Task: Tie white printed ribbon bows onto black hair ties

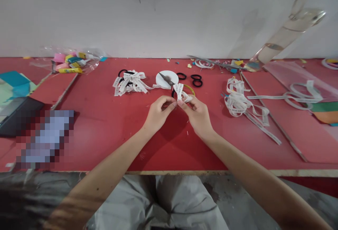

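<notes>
My left hand (160, 112) and my right hand (198, 114) meet above the red table, fingertips pinched together. Between them is a white printed ribbon (179, 91), its loops standing up from the fingers. A bit of black band, apparently a hair tie (173, 92), shows by the left fingertips, partly hidden. Just behind the hands lie scissors with a yellow handle (189, 89), their dark blades resting over a white ribbon roll (161, 79). Black hair ties (196, 80) sit beyond my right hand. Left of the roll is a heap of ribbon bows on black hair ties (130, 82).
Loose printed ribbon (235, 101) lies tangled at the right. A tilted water bottle (282, 39) leans on the wall behind it. A phone (49, 136) and a dark case (19, 115) are at the left, with a plastic bag of glue tubes (71, 62) farther back.
</notes>
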`<state>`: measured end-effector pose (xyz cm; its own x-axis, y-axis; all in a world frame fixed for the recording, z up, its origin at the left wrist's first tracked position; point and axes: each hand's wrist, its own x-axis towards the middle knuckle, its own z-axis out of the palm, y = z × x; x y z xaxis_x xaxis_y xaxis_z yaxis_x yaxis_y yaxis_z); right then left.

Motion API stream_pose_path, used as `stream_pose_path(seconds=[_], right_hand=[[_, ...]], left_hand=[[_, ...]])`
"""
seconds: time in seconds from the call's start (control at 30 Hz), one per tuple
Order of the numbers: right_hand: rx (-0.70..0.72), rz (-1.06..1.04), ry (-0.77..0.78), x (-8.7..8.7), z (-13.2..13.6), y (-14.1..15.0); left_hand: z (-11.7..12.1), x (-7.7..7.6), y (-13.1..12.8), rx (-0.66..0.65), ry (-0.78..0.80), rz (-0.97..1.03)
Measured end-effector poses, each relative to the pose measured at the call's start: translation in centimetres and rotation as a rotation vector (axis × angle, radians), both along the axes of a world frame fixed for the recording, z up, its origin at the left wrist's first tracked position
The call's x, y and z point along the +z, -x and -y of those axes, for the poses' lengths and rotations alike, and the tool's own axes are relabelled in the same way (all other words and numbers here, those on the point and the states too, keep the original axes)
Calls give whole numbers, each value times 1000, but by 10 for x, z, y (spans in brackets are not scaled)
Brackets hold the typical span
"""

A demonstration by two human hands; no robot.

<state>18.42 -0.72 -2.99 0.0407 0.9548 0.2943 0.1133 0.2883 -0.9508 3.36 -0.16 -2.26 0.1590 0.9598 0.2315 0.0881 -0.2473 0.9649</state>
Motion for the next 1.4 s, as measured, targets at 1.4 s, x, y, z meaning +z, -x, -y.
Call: stream_pose_path(seconds=[1.4], right_hand=[[-201, 559, -485, 14, 14, -1]], left_hand=[[1, -2, 3, 59, -104, -75]])
